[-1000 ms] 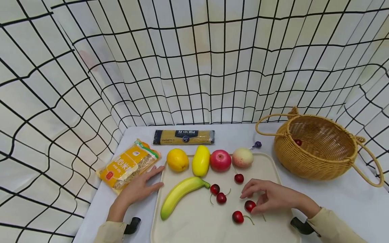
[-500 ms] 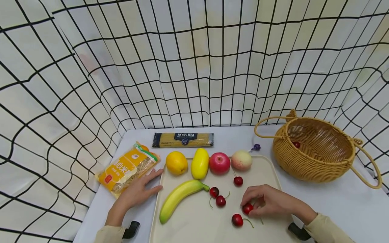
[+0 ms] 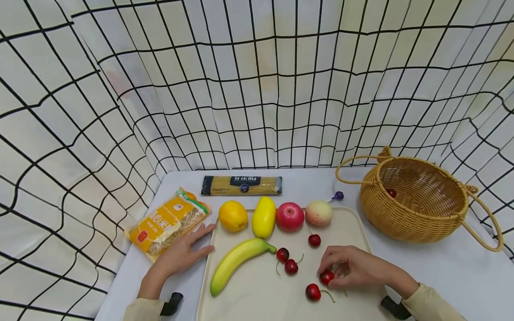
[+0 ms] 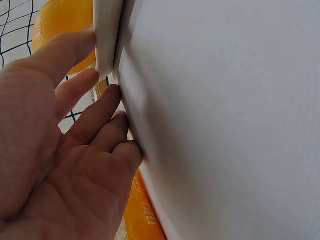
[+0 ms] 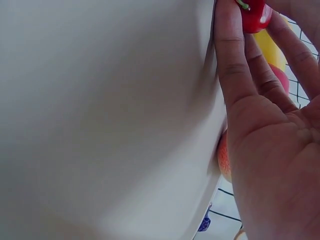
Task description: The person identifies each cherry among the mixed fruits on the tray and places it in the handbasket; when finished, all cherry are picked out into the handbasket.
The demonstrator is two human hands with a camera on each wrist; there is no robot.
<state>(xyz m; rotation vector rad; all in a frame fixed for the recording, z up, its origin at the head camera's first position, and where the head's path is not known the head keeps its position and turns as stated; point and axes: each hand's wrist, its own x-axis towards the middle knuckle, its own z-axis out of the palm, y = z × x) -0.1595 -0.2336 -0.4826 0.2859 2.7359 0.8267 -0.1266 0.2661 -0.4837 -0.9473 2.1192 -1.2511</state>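
In the head view my right hand (image 3: 355,269) pinches a dark red cherry (image 3: 326,277) between thumb and fingers, over the cream tray (image 3: 257,307). The right wrist view shows that cherry (image 5: 257,17) with its green stem, the fingers around it. Another cherry (image 3: 313,292) lies just in front, a pair of cherries (image 3: 291,266) to the left, and one cherry (image 3: 314,240) farther back. My left hand (image 3: 178,258) rests with spread, relaxed fingers at the tray's left edge, holding nothing. In the left wrist view the thumb and a fingertip touch the tray rim (image 4: 106,40).
A banana (image 3: 237,263), an orange (image 3: 233,216), a yellow mango-like fruit (image 3: 264,217), an apple (image 3: 290,217) and a peach (image 3: 319,213) lie on the tray. Around it are a wicker basket (image 3: 405,223) with a cherry inside, a spaghetti pack (image 3: 241,185), an orange food bag (image 3: 168,223) and a lollipop (image 3: 338,195).
My right hand has closed its thumb and fingers on the cherry it was reaching over a second ago. The left hand stays at the tray edge; the head view has tilted slightly.
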